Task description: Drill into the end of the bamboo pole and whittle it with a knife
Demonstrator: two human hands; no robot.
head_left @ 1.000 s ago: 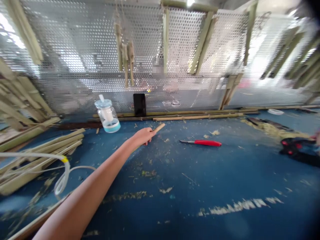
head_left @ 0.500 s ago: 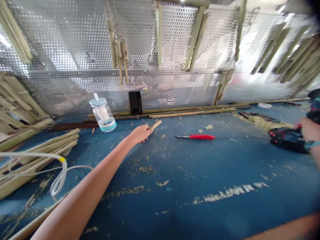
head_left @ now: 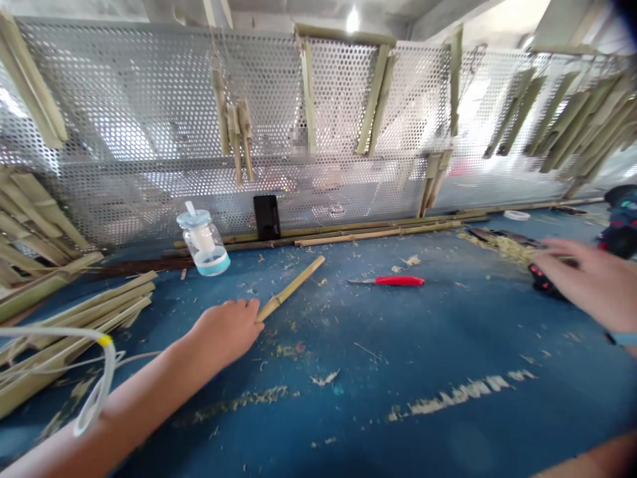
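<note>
My left hand (head_left: 226, 332) is closed around the lower end of a thin bamboo stick (head_left: 293, 287), which points up and to the right over the blue tabletop. On the right side my right hand (head_left: 590, 275) has its fingers stretched out flat, with nothing seen in them. It is right in front of a dark cordless power tool (head_left: 622, 222), a drill by its look, and hides the tool's middle. Between the hands lies a knife with a red handle (head_left: 399, 281), its blade to the left.
A clear jar with a light-blue lid (head_left: 204, 239) and a black phone (head_left: 267, 218) stand at the back. Split bamboo pieces (head_left: 99, 309) and a white hose (head_left: 107, 372) occupy the left. Bamboo poles (head_left: 378, 234) line the perforated metal wall (head_left: 164, 119). Shavings are scattered about.
My left hand has drawn back toward me, and more of the bamboo stick shows. My right hand has let go of the power tool and opened. The view has tilted up slightly.
</note>
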